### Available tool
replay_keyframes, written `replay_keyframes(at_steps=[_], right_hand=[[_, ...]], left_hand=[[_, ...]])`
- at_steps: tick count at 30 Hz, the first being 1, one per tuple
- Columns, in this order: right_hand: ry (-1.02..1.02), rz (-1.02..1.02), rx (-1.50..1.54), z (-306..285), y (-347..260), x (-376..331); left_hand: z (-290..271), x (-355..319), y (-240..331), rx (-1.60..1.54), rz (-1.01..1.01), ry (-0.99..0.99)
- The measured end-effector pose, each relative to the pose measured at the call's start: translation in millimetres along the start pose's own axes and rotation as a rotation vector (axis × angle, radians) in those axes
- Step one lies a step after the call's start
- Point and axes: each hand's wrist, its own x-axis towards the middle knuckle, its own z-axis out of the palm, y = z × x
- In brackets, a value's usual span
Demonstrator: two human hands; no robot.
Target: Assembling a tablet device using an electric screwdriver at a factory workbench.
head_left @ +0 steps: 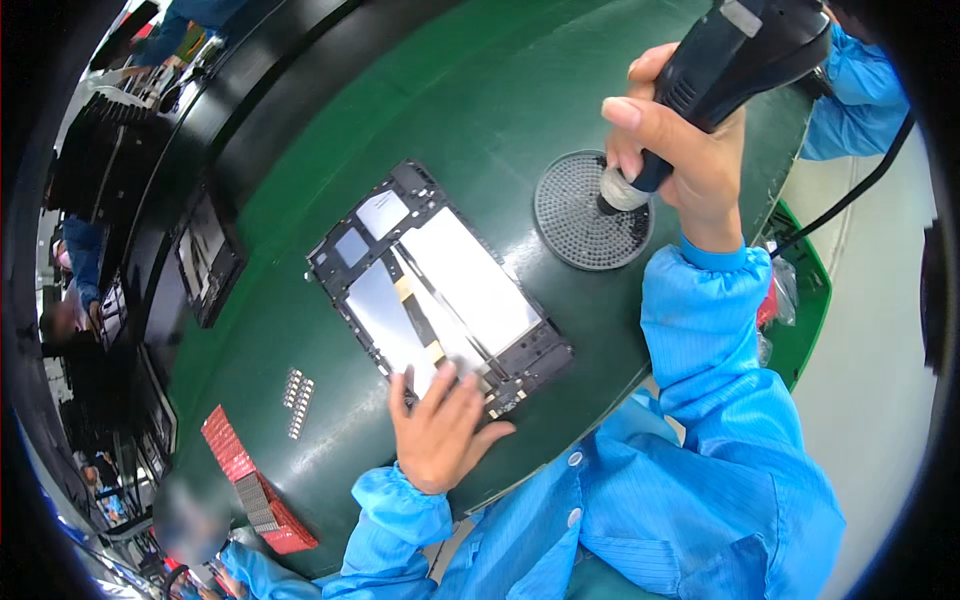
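Note:
An opened tablet lies at a slant on the green table, its inside facing up, with silvery battery panels and a dark frame. My left hand rests on its near edge, fingers spread, holding nothing. My right hand is wrapped round a black electric screwdriver with a pale collar near its tip. That tip points down at a round grey screw tray full of small holes, to the right of the tablet. Whether it touches the tray I cannot tell. Dark specks, probably screws, lie along the tray's right side.
Left of the tablet are a strip of small parts and red bubble wrap. Another opened tablet sits at the far left. A green bin with bags stands right, near a black cable. Co-workers' blue sleeves show at the edges.

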Motion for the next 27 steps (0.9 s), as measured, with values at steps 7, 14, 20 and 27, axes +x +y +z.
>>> replay_keyframes(at_steps=[7, 14, 20, 27], right_hand=[[-0.041, -0.008, 0.015, -6, 14, -7], [-0.041, 0.032, -0.038, 1, 22, -9], [-0.070, 0.025, -0.078, 2, 25, -9], [-0.109, 0.028, -0.115, 0, 25, -8]], left_hand=[[14, 12, -1, -0.099, 0.053, 0.011], [3, 15, -11, -0.193, 0.029, 0.152], [-2, 20, -13, -0.228, -0.309, 0.358], [-16, 21, -23, -0.147, -0.333, 0.380]])
